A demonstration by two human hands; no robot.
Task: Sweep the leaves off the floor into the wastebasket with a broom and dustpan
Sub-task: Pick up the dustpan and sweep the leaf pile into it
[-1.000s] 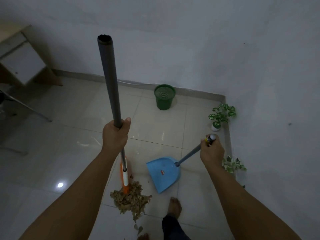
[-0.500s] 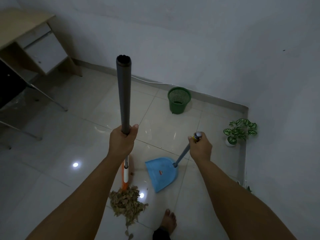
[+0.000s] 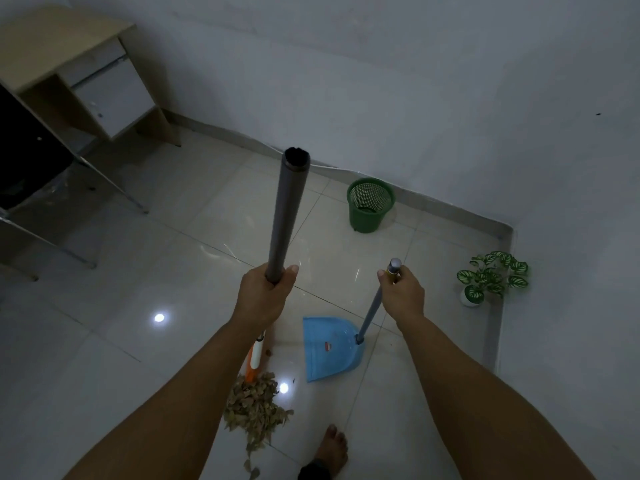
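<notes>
Heaping dry brown leaves, blue dustpan beside

We only get one head cam, looking steeply down at the floor, arms close underneath.

The room I stand in is dim, everything tinted grey-blue. Light comes from overhead: two small white glare spots shine on the glossy pale tiled floor, one left of my forearm, one beside the pile of dry brown leaves. Fainter streaks glint on the tiles farther out. Shadows are soft. The wide lens bends the skirting line, and the wooden surface at the top-left edge looks smeared.
</notes>
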